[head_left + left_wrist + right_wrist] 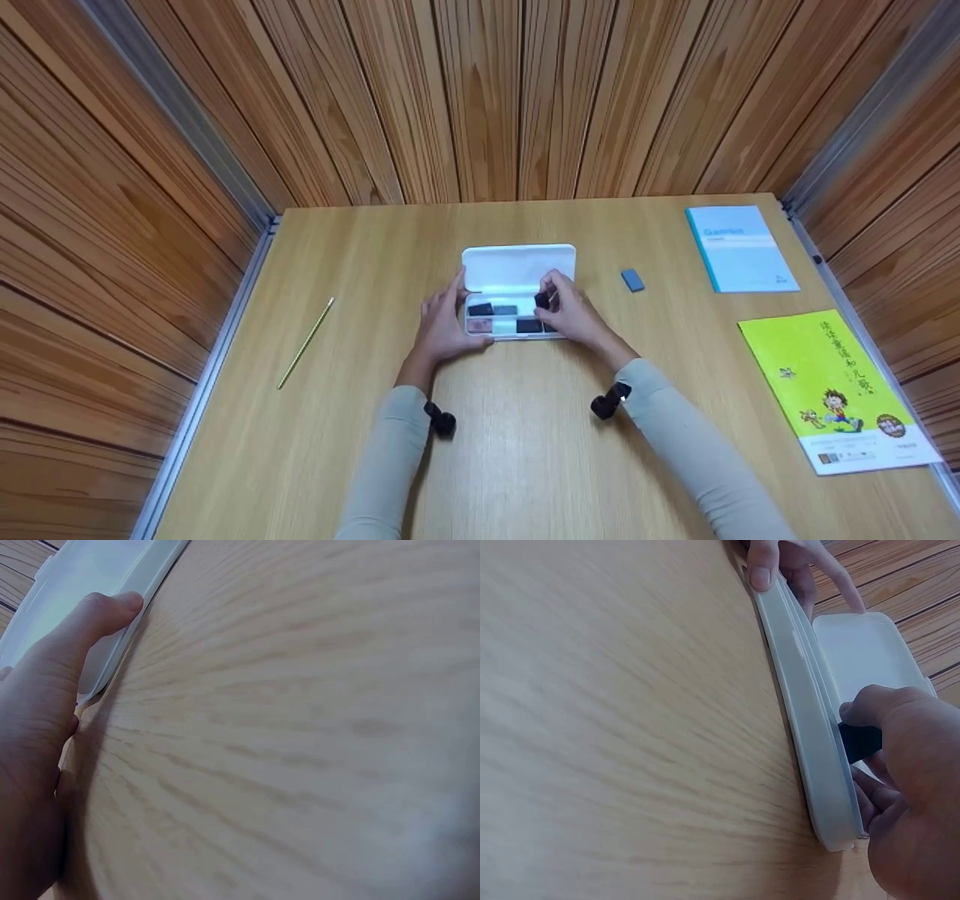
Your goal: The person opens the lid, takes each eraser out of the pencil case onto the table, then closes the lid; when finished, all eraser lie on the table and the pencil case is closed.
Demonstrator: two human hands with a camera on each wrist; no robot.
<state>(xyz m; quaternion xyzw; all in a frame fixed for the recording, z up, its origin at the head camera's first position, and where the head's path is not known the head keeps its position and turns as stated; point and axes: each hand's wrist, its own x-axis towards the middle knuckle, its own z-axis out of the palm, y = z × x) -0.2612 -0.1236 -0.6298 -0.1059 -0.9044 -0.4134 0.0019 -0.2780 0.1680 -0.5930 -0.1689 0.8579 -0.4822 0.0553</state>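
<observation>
The left hand (445, 322) is gripping the open white plastic case (519, 270) at nine o'clock, its thumb pressing the front edge. On the table (517, 457), a blue eraser (632, 280) is lying at the case's three o'clock, where the right hand (577, 315) is pinching a black block (861, 742).

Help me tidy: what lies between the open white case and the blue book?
In the head view: a small blue block on the table, beyond the right hand at the case.
</observation>
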